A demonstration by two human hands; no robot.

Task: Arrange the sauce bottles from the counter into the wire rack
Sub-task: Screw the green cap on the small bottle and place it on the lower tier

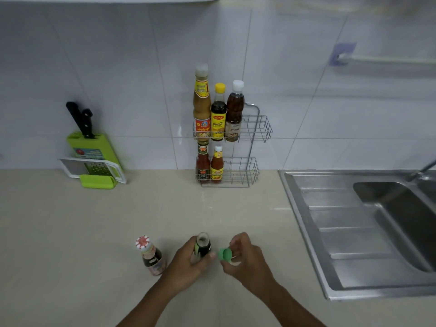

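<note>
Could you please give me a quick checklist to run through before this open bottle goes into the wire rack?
1. Green cap back on dark bottle: not ok, it sits in the right hand.
2. Left hand grip on bottle: ok.
3. Bottle upright: ok.
4. Free space in wire rack, right side of both shelves: ok.
5. Red-and-white-capped bottle waits on counter: ok.
</note>
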